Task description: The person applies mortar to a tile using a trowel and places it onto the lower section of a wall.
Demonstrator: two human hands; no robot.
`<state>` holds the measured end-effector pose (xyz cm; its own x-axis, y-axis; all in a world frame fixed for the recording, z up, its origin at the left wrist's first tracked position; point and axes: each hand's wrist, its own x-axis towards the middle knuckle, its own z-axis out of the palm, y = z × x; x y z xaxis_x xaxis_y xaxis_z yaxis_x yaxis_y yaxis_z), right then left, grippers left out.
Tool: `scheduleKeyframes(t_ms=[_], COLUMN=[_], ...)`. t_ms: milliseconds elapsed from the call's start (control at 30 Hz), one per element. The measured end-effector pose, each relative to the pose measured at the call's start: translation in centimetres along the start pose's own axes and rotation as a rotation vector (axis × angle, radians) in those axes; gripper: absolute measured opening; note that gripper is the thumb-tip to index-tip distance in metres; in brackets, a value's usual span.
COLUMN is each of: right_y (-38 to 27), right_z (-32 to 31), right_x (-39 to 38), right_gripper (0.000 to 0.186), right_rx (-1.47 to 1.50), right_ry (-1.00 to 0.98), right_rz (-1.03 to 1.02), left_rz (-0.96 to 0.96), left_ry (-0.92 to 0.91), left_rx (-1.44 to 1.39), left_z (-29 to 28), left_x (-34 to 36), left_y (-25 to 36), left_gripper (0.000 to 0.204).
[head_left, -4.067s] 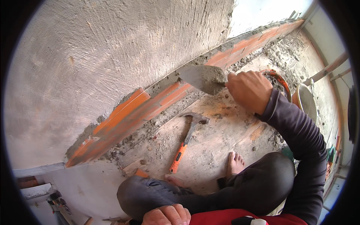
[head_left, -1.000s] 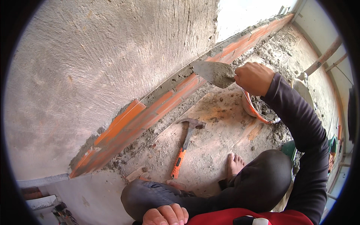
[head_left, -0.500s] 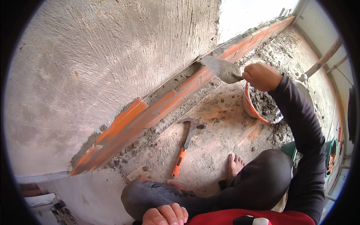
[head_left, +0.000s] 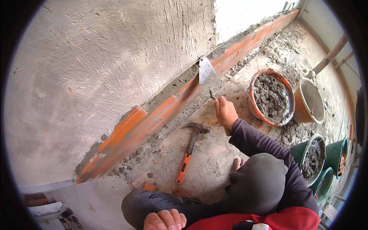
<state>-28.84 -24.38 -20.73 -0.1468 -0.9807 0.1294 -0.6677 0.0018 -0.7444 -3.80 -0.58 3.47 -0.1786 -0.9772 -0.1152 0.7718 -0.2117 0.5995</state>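
My right hand (head_left: 226,112) is closed round the handle of a mortar-smeared trowel (head_left: 207,71). The blade's tip touches the mortar on top of a low brick wall (head_left: 184,92), which runs diagonally along the rough plastered wall. A taut string follows the mortar's far edge. At the lower edge, my left hand (head_left: 165,220) has its fingers curled together by my thigh; its palm is hidden. On the floor between the bricks and my legs lies a claw hammer (head_left: 188,153) with an orange and black handle.
An orange bucket (head_left: 253,109) of wet mortar stands right of my right hand, beside a greyish empty bucket (head_left: 303,113). Green buckets (head_left: 299,151) stand at the lower right, one holding mortar. Poles lean at the far right. Mortar crumbs litter the floor.
My right hand has swung left and nearer with the trowel, from beside the orange bucket. The blade has turned from lying flatter to pointing up at the wall top. My left hand stays low.
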Motion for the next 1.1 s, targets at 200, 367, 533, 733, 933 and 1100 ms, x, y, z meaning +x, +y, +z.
scheduleKeyframes(t_ms=[200,367,533,733,933,1100], right_y=[2.2,0.6,0.6,2.3,2.9,4.4], right_z=[-0.6,-3.9,0.4,3.1,2.5,0.8], right_x=[-4.1,-3.9,-2.4,-1.6,-1.9,-2.3], right_gripper=[0.025,0.027,0.026,0.024,0.023,0.023], right_rx=[-0.051,0.138,0.301,0.124,-0.026,-0.024], right_ry=[-0.045,-0.104,-0.268,-0.269,-0.289,-0.309], right_rz=[0.0,0.041,0.002,-0.158,-0.155,-0.139], left_rz=[0.001,-0.019,-0.025,-0.009,-0.021,-0.052], left_ry=[0.041,-0.013,-0.055,0.055,0.086,0.066], left_rx=[0.022,-0.015,-0.015,0.029,0.063,0.077], left_z=[0.3,0.1,0.2,0.3,1.0,1.6], left_x=[0.2,0.5,0.7,0.2,0.9,1.7], left_y=[0.2,-0.3,-0.3,-0.7,-1.1,-1.4], left_gripper=[0.044,0.043,0.043,0.042,0.041,0.041])
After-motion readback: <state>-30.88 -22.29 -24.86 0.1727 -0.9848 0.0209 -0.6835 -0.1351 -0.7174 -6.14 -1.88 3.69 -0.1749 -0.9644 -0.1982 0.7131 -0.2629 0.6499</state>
